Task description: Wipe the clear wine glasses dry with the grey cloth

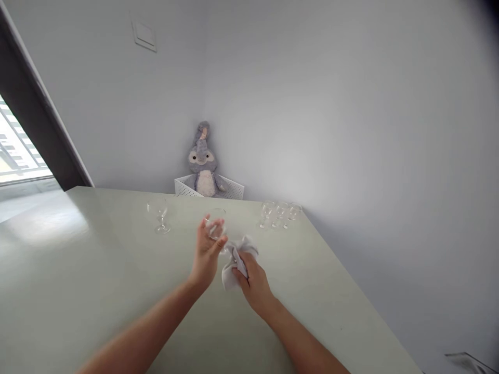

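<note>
My left hand (206, 249) is closed around the bowl of a clear stemmed glass (217, 223), held tilted above the table. In my right hand (253, 278) a white cloth (234, 270) is bunched up, and it meets the lower end of the glass. The stem and foot are mostly hidden by the cloth. Another clear stemmed glass (159, 214) stands upright to the left of my left hand. Beyond my right hand, a few more stemmed glasses (281, 210) stand in a row near the table's far right corner.
The pale table (117, 291) has its right edge running diagonally beside the grey wall (370, 130). Behind the far edge, a grey plush rabbit (205, 171) sits in a white perforated basket (236, 191). A window (21, 145) is at the left.
</note>
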The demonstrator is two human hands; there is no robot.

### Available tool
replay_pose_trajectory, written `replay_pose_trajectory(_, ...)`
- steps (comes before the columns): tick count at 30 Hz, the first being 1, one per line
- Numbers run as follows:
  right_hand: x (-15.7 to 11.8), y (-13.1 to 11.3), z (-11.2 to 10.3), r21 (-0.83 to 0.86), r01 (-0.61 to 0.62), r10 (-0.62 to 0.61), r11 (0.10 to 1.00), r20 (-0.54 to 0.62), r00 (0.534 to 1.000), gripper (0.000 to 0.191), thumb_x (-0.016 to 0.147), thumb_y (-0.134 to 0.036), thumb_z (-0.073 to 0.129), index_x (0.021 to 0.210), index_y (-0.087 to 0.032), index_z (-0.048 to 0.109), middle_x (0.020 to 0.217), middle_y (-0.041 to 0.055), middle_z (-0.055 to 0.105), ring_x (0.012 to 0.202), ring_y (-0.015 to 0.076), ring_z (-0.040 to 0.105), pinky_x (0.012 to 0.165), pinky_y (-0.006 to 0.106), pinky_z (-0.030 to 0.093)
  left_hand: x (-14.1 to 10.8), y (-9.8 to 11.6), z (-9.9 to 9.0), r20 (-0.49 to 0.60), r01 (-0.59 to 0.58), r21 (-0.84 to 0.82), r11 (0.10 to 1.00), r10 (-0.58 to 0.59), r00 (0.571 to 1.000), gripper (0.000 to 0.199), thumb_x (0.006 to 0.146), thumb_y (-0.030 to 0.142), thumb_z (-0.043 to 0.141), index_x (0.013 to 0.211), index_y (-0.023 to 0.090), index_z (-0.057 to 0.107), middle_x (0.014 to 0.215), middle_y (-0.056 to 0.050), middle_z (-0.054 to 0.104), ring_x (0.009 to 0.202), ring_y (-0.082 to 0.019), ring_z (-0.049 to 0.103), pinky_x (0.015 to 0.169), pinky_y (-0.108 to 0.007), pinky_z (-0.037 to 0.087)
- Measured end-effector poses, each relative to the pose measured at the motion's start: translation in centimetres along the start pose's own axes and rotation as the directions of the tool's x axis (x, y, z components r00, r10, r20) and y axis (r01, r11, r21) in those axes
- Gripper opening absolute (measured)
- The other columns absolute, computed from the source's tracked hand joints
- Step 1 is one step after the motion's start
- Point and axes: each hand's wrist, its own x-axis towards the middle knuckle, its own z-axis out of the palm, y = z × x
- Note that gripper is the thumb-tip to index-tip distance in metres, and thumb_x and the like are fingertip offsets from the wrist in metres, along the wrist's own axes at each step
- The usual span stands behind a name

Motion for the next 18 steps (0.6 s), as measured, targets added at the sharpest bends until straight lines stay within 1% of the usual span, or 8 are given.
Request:
replay_pose_trajectory(3,-0.5,-0.5,-0.1,-0.065,0.124,-0.108,0.99,0.208,0.972,0.045,0.082,-0.038,0.047,0.124,-0.027,0.039,0.12,0.0058,0.051,0.1,0.0201,0.052,0.081,0.03,0.043,1.6,1.8,-0.7,-0.101,-0.156,0.036,0.987,0.159,0.982,0.061,0.076,0.025,0.06,0.126,0.034,0.026,0.121,-0.004,0.043,0.12,-0.018,0.038,0.095,-0.031,0.035)
replay_pose_trajectory(5,-0.5,-1.1,-0.5,-0.161,0.143,-0.101,0.977,0.246,0.964,0.042,0.081,-0.044,0.047,0.12,-0.028,0.045,0.121,0.0054,0.05,0.093,0.0194,0.056,0.074,0.028,0.044,1.9,2.4,-1.0,-0.109,-0.192,0.073,0.979,0.199,0.974,0.062,0.076,0.024,0.059,0.127,0.034,0.025,0.123,-0.005,0.041,0.12,-0.019,0.037,0.092,-0.031,0.037)
replay_pose_trajectory(7,-0.1,-1.6,-1.1,-0.254,0.061,-0.035,0.965,0.106,0.994,0.034,0.085,-0.042,0.04,0.113,-0.026,0.052,0.109,0.0063,0.055,0.082,0.0168,0.058,0.067,0.026,0.043,1.5,2.2,-1.0,-0.08,-0.18,0.112,0.977,0.19,0.979,0.063,0.076,0.026,0.059,0.128,0.032,0.024,0.123,-0.007,0.041,0.12,-0.021,0.037,0.089,-0.031,0.039)
replay_pose_trajectory(9,0.7,-2.1,-1.5,-0.266,-0.022,0.012,0.964,-0.038,0.999,0.032,0.086,-0.038,0.039,0.109,-0.022,0.054,0.092,0.0053,0.058,0.07,0.0142,0.057,0.063,0.024,0.041,0.5,1.3,-0.6,-0.014,-0.132,0.136,0.982,0.136,0.991,0.063,0.076,0.028,0.059,0.128,0.031,0.024,0.124,-0.008,0.041,0.121,-0.023,0.036,0.088,-0.032,0.041)
replay_pose_trajectory(10,1.1,-2.2,-1.5,-0.248,-0.046,0.03,0.968,-0.068,0.997,0.032,0.084,-0.038,0.042,0.108,-0.021,0.055,0.084,0.0038,0.058,0.065,0.0134,0.055,0.06,0.024,0.04,-0.1,0.8,-0.3,0.029,-0.1,0.143,0.985,0.097,0.995,0.062,0.077,0.029,0.058,0.128,0.031,0.024,0.124,-0.008,0.041,0.121,-0.024,0.036,0.088,-0.033,0.041)
replay_pose_trajectory(12,2.0,-2.1,-1.2,-0.177,-0.074,0.064,0.981,-0.061,0.996,0.027,0.081,-0.037,0.047,0.098,-0.02,0.059,0.07,0.0005,0.057,0.056,0.0119,0.05,0.054,0.022,0.038,-1.4,-0.3,0.6,0.122,-0.031,0.171,0.985,0.01,0.992,0.061,0.078,0.031,0.056,0.129,0.031,0.023,0.125,-0.009,0.041,0.122,-0.025,0.035,0.088,-0.035,0.04)
replay_pose_trajectory(15,3.1,-0.6,-0.4,-0.044,-0.096,0.096,0.994,-0.012,0.995,0.021,0.08,-0.032,0.045,0.073,-0.019,0.06,0.062,-0.0011,0.057,0.054,0.0115,0.049,0.051,0.021,0.035,-2.3,-1.2,1.3,0.221,0.029,0.307,0.951,-0.1,0.97,0.063,0.078,0.033,0.054,0.132,0.031,0.021,0.13,-0.009,0.039,0.123,-0.025,0.033,0.09,-0.036,0.038)
replay_pose_trajectory(18,3.9,2.6,-0.9,-0.066,-0.195,0.19,0.979,-0.08,0.979,0.023,0.078,-0.033,0.046,0.066,-0.018,0.058,0.057,-0.0017,0.056,0.052,0.0116,0.049,0.051,0.021,0.033,-1.8,-1.4,0.2,0.166,-0.007,0.435,0.9,-0.072,0.983,0.065,0.077,0.033,0.056,0.132,0.031,0.022,0.133,-0.008,0.036,0.123,-0.024,0.032,0.095,-0.038,0.033)
